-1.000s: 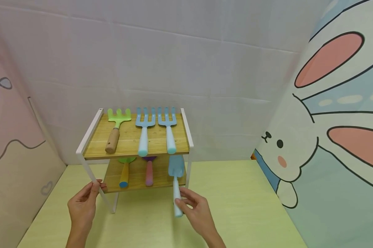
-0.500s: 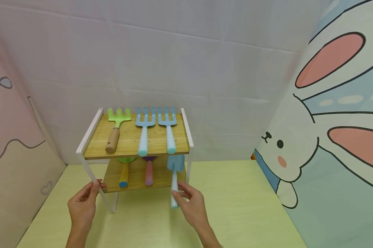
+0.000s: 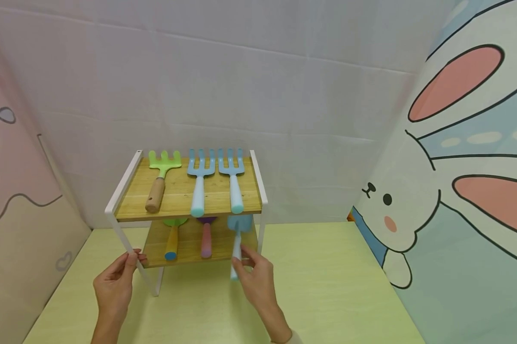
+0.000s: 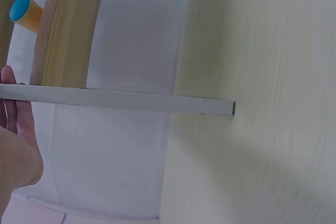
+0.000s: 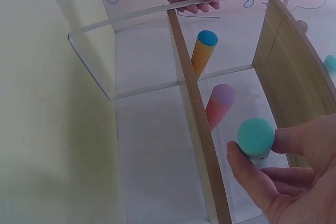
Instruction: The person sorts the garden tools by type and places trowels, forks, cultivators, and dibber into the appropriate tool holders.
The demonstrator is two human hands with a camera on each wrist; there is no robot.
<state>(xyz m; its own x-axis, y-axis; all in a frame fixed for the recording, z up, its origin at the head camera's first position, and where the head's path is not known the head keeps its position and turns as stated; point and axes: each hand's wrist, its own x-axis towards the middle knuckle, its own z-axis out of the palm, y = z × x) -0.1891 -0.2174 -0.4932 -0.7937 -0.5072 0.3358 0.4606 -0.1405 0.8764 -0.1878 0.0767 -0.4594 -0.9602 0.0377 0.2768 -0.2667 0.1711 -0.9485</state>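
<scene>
Between thumb and fingers, my right hand [image 3: 256, 277] pinches the handle of a light blue hand trowel [image 3: 240, 223]. The trowel's blade lies over the lower board at the right end, partly hidden by the top board; its handle juts past the front edge. In the right wrist view the mint handle end [image 5: 256, 136] faces the camera, near the lower board. My left hand [image 3: 114, 286] grips the white front-left leg [image 4: 131, 100] of a two-tier wooden rack [image 3: 172, 198]. Also on the lower board lie a tool with an orange handle [image 3: 171, 242] and one with a pink handle [image 3: 206, 241].
On the top board lie a green hand fork [image 3: 156, 193] with a wooden handle and two blue hand forks, one in the middle [image 3: 198, 193] and one at right [image 3: 236, 191]. The rack stands on a pale yellow-green table [image 3: 327, 282]. A white cloth [image 3: 284, 105] hangs behind.
My right hand has moved the trowel forward and slightly left, deeper over the lower board, so less of its handle sticks out. My left hand keeps its place on the leg.
</scene>
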